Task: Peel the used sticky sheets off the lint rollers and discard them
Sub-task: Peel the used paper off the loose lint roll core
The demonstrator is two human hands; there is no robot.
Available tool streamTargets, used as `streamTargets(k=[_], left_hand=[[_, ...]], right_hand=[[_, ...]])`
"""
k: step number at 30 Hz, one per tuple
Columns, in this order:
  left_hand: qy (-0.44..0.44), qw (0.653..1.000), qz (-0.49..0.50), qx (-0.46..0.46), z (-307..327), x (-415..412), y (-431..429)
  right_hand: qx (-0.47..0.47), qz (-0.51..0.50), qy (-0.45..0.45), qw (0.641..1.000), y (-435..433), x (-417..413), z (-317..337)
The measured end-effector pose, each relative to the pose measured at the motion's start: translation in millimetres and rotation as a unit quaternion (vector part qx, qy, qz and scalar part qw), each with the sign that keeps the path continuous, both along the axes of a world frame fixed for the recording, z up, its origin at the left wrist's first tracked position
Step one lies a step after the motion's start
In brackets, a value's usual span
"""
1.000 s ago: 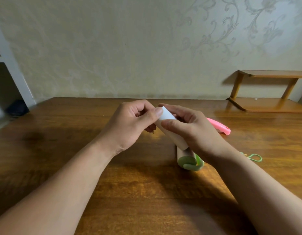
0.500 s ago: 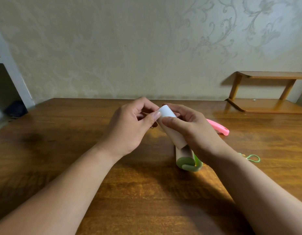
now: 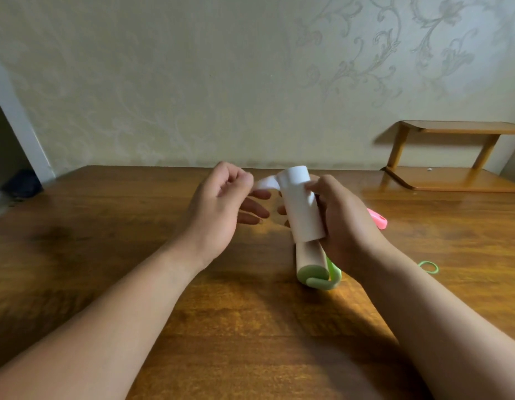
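Head-worn view, forward-down over table (image 3: 77, 255)

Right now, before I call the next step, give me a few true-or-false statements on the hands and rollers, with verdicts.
1. The left hand pinches a partly peeled sheet. True.
2. The white roller lies flat on the table. False: the right hand holds it up.
3. A green-framed roller lies on the table below the hands. True.
4. The sheet is fully off. False: its other end joins the roll.
5. The pink handle shows left of the left hand. False: it shows beyond the right hand.
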State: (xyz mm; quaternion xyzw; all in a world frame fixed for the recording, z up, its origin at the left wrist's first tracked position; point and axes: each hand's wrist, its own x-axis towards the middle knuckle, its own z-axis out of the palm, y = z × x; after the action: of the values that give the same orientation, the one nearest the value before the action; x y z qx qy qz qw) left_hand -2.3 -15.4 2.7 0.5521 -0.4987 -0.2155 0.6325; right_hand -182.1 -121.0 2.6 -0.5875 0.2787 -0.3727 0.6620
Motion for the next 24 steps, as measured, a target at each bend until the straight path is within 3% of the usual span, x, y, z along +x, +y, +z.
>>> streamTargets(k=[3, 8, 12, 15, 18, 24], left_hand=[[0.112, 0.991, -0.073, 0.019, 4, -4, 0], [0.041, 0.994, -0.084, 0.059, 2, -11, 1], [0.008, 0.998, -0.050, 0.048, -3, -10, -2], [0.017, 0.999, -0.044, 0.020, -4, -6, -2], [0.011, 0.999, -0.051, 0.000, -4, -6, -1], [0.008, 0.998, -0.060, -0.025, 1, -10, 0]], right_hand=[[-0.023, 0.005, 0.032, 0.999, 6, 1, 1], [-0.271, -0.013, 0.109, 0.956, 16, -1, 3], [-0.349, -0.034, 0.131, 0.927, 21, 5, 0], [-0.329, -0.027, 0.111, 0.937, 22, 6, -1], [-0.235, 0.005, 0.043, 0.971, 19, 4, 2], [-0.179, 0.055, 0.063, 0.980, 19, 0, 4]])
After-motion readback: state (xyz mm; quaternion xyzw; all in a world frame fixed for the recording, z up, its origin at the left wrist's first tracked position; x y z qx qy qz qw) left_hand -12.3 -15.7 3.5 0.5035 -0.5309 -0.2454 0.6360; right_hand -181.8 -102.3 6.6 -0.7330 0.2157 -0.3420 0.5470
